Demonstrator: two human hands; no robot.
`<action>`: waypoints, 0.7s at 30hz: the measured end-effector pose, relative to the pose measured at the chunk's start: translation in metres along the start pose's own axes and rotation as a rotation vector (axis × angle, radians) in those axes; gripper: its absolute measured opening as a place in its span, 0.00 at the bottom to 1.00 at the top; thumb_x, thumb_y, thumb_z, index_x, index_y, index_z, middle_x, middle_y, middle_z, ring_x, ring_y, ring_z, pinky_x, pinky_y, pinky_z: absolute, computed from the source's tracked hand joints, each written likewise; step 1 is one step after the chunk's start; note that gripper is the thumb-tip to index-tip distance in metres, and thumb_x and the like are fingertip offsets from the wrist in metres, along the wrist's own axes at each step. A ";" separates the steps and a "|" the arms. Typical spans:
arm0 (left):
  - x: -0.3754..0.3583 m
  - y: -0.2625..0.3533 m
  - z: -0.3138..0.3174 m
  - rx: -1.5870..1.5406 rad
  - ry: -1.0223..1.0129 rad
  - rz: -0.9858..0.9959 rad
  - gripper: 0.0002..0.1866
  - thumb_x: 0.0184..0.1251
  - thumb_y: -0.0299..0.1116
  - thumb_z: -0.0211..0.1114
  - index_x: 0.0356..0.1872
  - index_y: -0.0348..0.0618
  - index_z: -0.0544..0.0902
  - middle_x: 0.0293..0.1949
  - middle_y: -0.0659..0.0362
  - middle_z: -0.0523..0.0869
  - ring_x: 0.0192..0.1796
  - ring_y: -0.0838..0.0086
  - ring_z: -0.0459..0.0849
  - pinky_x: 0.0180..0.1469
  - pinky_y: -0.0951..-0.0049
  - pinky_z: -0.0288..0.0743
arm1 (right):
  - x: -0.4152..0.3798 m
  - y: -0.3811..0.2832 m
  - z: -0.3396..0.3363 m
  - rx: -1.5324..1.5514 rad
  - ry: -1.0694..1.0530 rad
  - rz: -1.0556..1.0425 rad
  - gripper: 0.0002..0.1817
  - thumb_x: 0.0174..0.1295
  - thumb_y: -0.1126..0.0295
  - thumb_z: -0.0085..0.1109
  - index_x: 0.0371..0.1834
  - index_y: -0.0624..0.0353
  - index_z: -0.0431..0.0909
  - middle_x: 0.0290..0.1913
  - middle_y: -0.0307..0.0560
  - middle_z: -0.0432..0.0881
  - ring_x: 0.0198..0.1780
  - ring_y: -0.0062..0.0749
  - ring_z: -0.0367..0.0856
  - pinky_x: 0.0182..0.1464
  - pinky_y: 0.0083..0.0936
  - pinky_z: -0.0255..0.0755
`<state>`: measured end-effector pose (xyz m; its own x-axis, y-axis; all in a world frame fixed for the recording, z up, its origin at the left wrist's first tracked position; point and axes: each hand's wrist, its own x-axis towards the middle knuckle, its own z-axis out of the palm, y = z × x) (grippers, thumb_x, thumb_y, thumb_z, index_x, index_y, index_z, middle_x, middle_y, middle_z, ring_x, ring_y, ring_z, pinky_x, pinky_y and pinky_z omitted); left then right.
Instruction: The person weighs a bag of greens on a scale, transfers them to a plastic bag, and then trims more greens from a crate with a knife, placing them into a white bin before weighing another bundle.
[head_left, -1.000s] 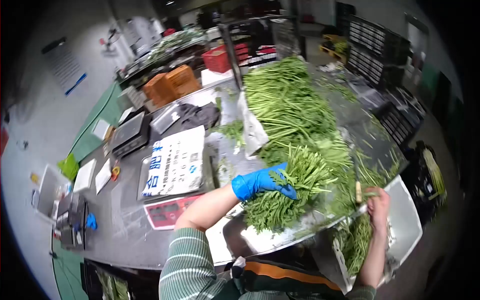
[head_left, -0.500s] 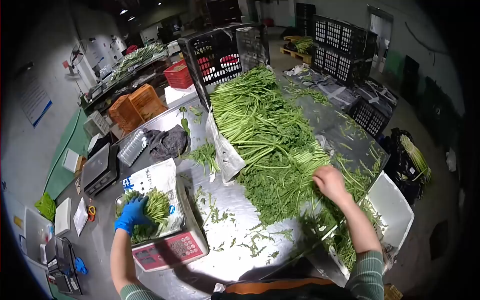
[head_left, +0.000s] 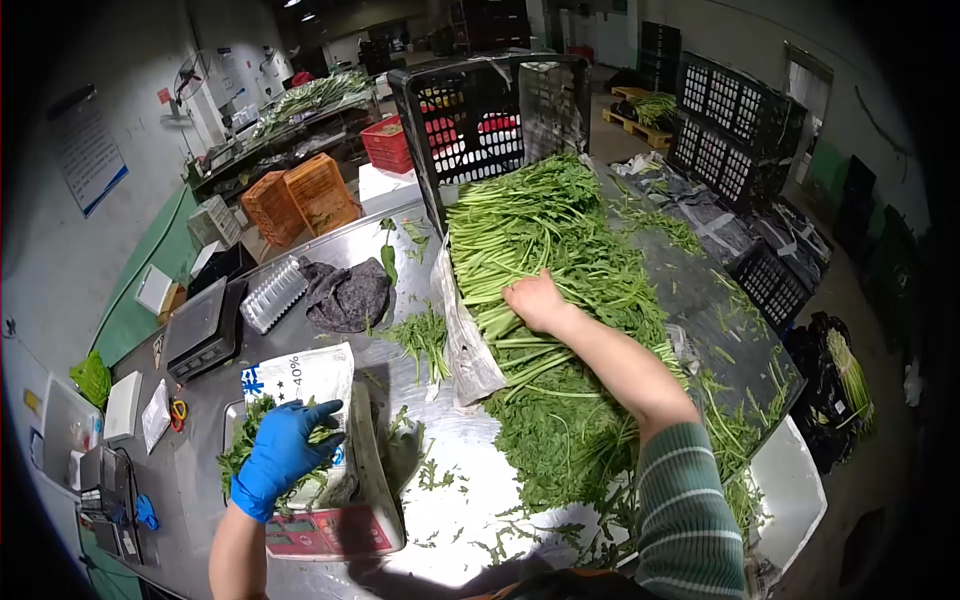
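Observation:
My left hand (head_left: 283,452), in a blue glove, lies palm-down on a bunch of leafy greens (head_left: 262,450) that sits on the white printed sheet (head_left: 300,378) covering the scale (head_left: 320,530). My bare right hand (head_left: 535,299) reaches far over the large pile of long-stemmed greens (head_left: 560,270) and closes on stems near its left edge. The pile lies on a clear plastic sheet (head_left: 462,340) on the steel table (head_left: 470,500).
A black crate (head_left: 490,120) stands behind the pile, with more black crates (head_left: 730,130) at right. Orange crates (head_left: 300,195), a grey cloth (head_left: 345,295), a second scale (head_left: 200,325) and scissors (head_left: 178,412) are at left. A white bin (head_left: 790,500) hangs at the table's right edge.
My right hand has moved from the pile's right side up and left across it. My left hand stays on the bunch on the scale, now flatter. The view has shifted slightly.

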<state>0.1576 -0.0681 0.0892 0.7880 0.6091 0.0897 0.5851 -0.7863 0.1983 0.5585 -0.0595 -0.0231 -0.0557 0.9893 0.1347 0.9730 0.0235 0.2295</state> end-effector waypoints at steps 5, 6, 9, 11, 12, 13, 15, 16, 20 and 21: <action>0.053 0.038 0.028 0.047 -0.189 0.081 0.21 0.51 0.40 0.64 0.49 0.51 0.77 0.31 0.58 0.84 0.32 0.62 0.79 0.37 0.66 0.73 | -0.029 0.014 -0.013 0.078 0.075 -0.128 0.07 0.44 0.75 0.54 0.28 0.56 0.77 0.32 0.45 0.77 0.40 0.36 0.75 0.45 0.41 0.68; 0.066 0.038 0.047 -0.087 -0.119 0.199 0.22 0.53 0.41 0.63 0.51 0.51 0.75 0.31 0.57 0.84 0.33 0.61 0.80 0.37 0.66 0.73 | -0.031 0.016 -0.013 0.071 0.122 -0.141 0.06 0.44 0.75 0.54 0.28 0.57 0.77 0.34 0.45 0.77 0.42 0.36 0.74 0.44 0.40 0.68; 0.103 0.061 0.085 -0.193 -0.116 0.349 0.21 0.55 0.41 0.62 0.51 0.49 0.75 0.31 0.54 0.83 0.32 0.59 0.80 0.36 0.65 0.73 | -0.026 0.019 0.011 0.075 0.146 -0.190 0.08 0.47 0.73 0.51 0.32 0.55 0.74 0.36 0.47 0.76 0.43 0.38 0.74 0.44 0.37 0.68; 0.118 0.081 0.102 -0.254 -0.156 0.379 0.21 0.55 0.42 0.61 0.52 0.50 0.75 0.30 0.53 0.83 0.31 0.59 0.80 0.36 0.64 0.74 | -0.025 0.015 0.013 0.063 0.131 -0.180 0.08 0.51 0.70 0.48 0.36 0.53 0.71 0.34 0.45 0.77 0.41 0.39 0.75 0.44 0.36 0.67; 0.124 0.091 0.109 -0.298 -0.176 0.384 0.21 0.56 0.42 0.61 0.52 0.51 0.75 0.30 0.53 0.83 0.31 0.58 0.80 0.36 0.64 0.74 | -0.026 0.011 0.003 0.052 0.120 -0.170 0.08 0.52 0.70 0.47 0.36 0.53 0.71 0.33 0.44 0.77 0.40 0.39 0.75 0.43 0.36 0.67; 0.128 0.097 0.117 -0.266 -0.207 0.370 0.21 0.56 0.44 0.60 0.52 0.52 0.75 0.30 0.51 0.82 0.31 0.58 0.80 0.36 0.64 0.74 | -0.028 0.009 -0.005 0.041 0.107 -0.162 0.08 0.52 0.70 0.47 0.36 0.53 0.71 0.32 0.43 0.77 0.39 0.39 0.76 0.42 0.36 0.67; 0.132 0.111 0.121 -0.291 -0.232 0.376 0.21 0.57 0.45 0.60 0.51 0.51 0.76 0.31 0.51 0.82 0.31 0.58 0.81 0.36 0.64 0.74 | -0.029 0.017 -0.016 0.040 0.062 -0.192 0.07 0.45 0.70 0.54 0.29 0.54 0.75 0.31 0.43 0.77 0.37 0.38 0.76 0.40 0.35 0.68; 0.134 0.115 0.123 -0.313 -0.256 0.381 0.21 0.57 0.46 0.60 0.51 0.51 0.76 0.31 0.50 0.82 0.31 0.58 0.81 0.36 0.65 0.74 | -0.030 0.024 -0.022 0.055 0.043 -0.206 0.07 0.41 0.70 0.57 0.26 0.54 0.76 0.31 0.42 0.77 0.36 0.38 0.76 0.40 0.34 0.68; 0.135 0.113 0.139 -0.341 -0.199 0.356 0.21 0.57 0.46 0.59 0.50 0.49 0.76 0.35 0.49 0.82 0.35 0.57 0.81 0.40 0.66 0.75 | -0.028 0.050 -0.018 0.558 0.407 0.064 0.08 0.40 0.75 0.56 0.26 0.57 0.79 0.31 0.43 0.76 0.40 0.38 0.71 0.45 0.32 0.68; 0.137 0.113 0.143 -0.345 -0.200 0.356 0.21 0.57 0.46 0.59 0.50 0.49 0.76 0.35 0.49 0.82 0.35 0.57 0.81 0.40 0.66 0.75 | -0.027 0.059 -0.019 0.702 0.434 0.086 0.07 0.43 0.71 0.59 0.28 0.56 0.80 0.35 0.43 0.77 0.43 0.38 0.71 0.48 0.31 0.66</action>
<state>0.3589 -0.0885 -0.0157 0.9671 0.2529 0.0285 0.2049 -0.8402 0.5020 0.6135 -0.0875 0.0048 0.0839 0.8518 0.5171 0.8832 0.1768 -0.4345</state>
